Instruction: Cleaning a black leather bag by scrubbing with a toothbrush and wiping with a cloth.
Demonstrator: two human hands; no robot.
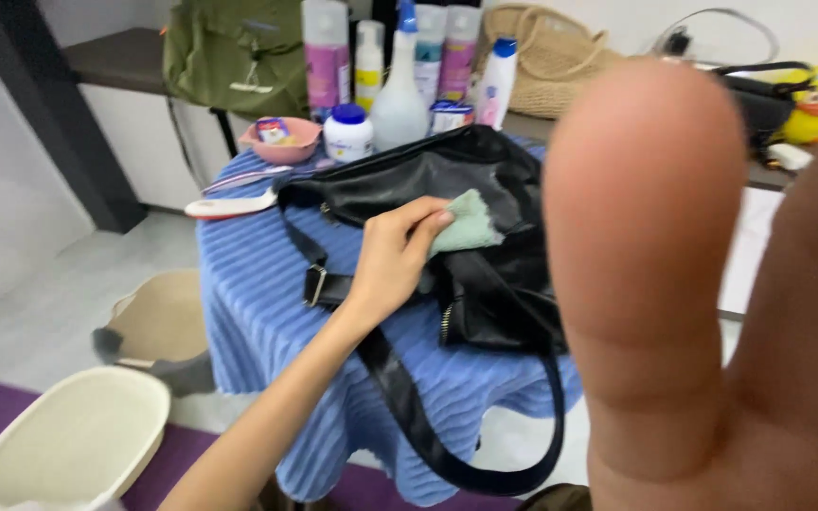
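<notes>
A black leather bag (485,237) lies on a small table under a blue ribbed cloth (248,284), and its long strap (409,407) hangs over the front edge. My left hand (392,260) rests on the bag and pinches a pale green cloth (466,225) against it. My right hand (702,303) is raised very close to the camera, blurred, filling the right side with a thumb or finger. It hides part of the bag, and nothing can be seen in it.
Several bottles and jars (400,76) stand at the table's back, with a pink bowl (281,140) and a white brush (234,203). Behind are a green backpack (239,52) and a woven bag (551,52). A cream basin (73,440) and a beige bin (163,317) sit on the floor.
</notes>
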